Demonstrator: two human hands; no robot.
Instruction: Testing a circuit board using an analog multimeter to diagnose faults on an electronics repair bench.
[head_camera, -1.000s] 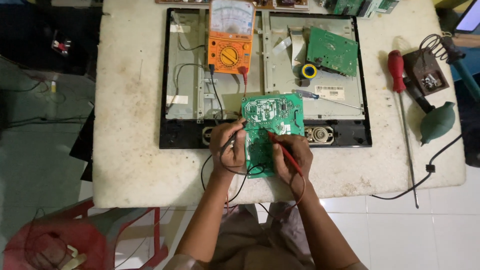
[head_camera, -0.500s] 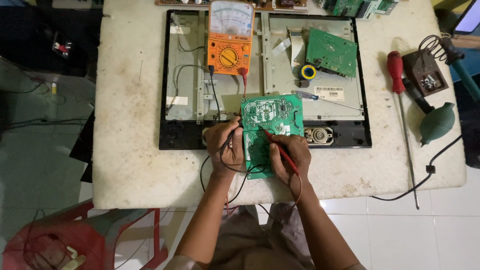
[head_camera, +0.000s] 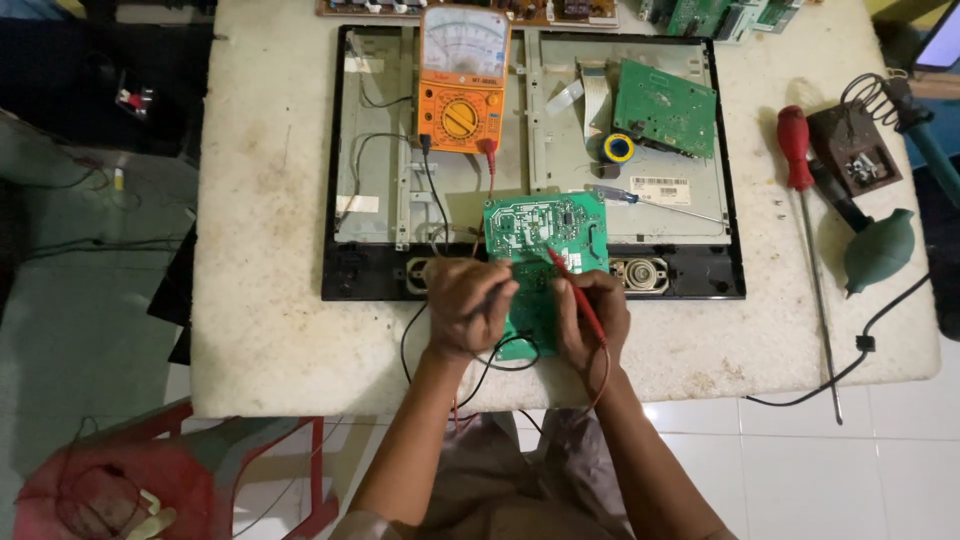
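At table's near edge, green circuit board (head_camera: 545, 262) lies half on the opened monitor chassis (head_camera: 380, 150), half on the tabletop (head_camera: 270, 250). Left hand (head_camera: 465, 305) is closed round a black probe (head_camera: 497, 293), right hand (head_camera: 592, 315) pinches a red probe (head_camera: 572, 290), both tips on the board. Risk, imo: a tip slips & bridges adjacent solder pads, or a lead snags & tugs the orange analog meter (head_camera: 462, 70). Board isn't clamped, so pressure could skid it.
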